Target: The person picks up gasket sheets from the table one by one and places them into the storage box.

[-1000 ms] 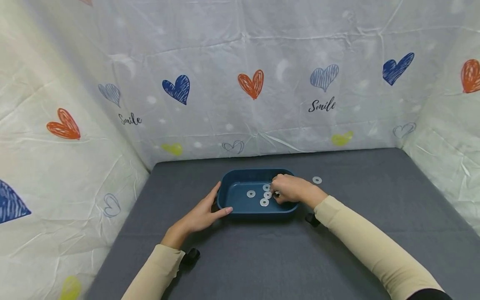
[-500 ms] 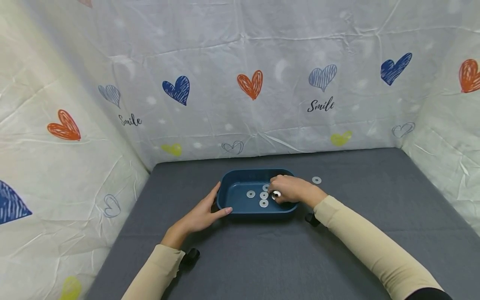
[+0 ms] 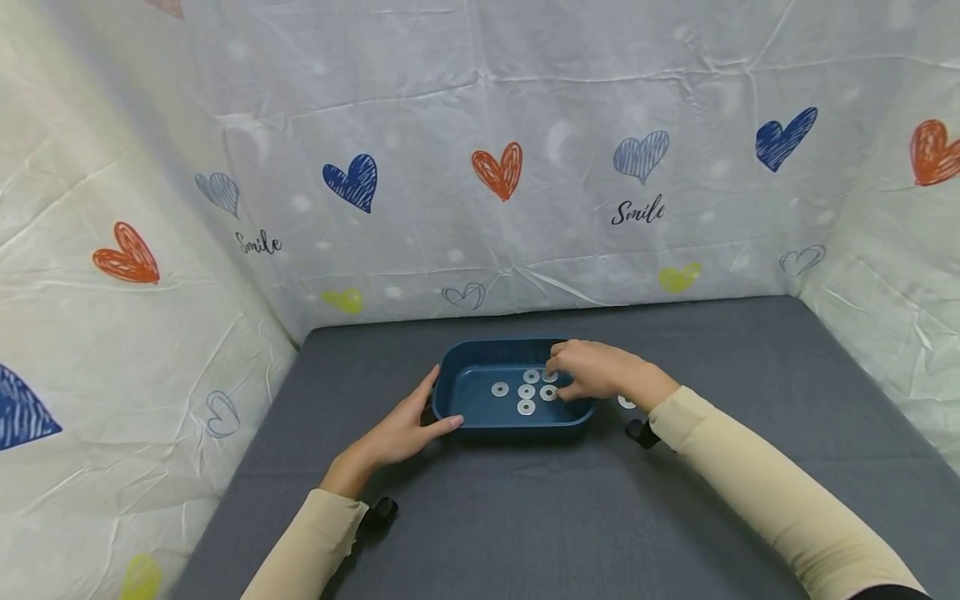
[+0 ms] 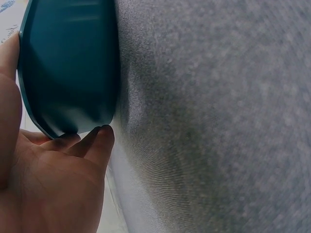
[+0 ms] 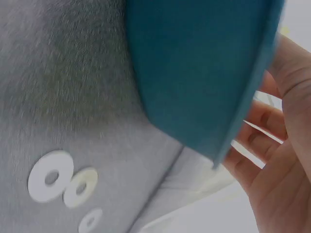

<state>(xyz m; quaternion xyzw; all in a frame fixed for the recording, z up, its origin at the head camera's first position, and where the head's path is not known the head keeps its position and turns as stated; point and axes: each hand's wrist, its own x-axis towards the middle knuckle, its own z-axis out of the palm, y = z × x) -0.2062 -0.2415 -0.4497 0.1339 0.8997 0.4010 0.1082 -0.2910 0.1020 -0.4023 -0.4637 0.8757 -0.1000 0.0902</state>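
A dark blue rectangular tray (image 3: 487, 421) stands on the table. My left hand (image 3: 401, 429) holds its left front corner, thumb on the front rim and fingers against the left wall; the left wrist view shows these fingers (image 4: 99, 145) bent at the tray's outside. Over the tray's right side hovers my right hand (image 3: 592, 368), fingers loosely parted, nothing visibly held. Flat silver washers lie inside: one on the left (image 3: 494, 389), several more grouped near the right fingers, including a washer (image 3: 543, 393) just below them. In the right wrist view the fingers (image 5: 262, 138) are beyond the tray's rim.
Right of the tray, a washer (image 3: 627, 405) shows partly beneath the right wrist. The right wrist view has three washers on the table, the largest washer (image 5: 35, 182) nearest. Grey cloth (image 3: 480, 517) covers the table; a heart-printed curtain (image 3: 420, 108) hangs behind and at both sides.
My right hand has risen slightly and shifted right, its fingers spreading apart. Washers beneath it have come into view in the tray. The left hand has stayed on the tray's corner.
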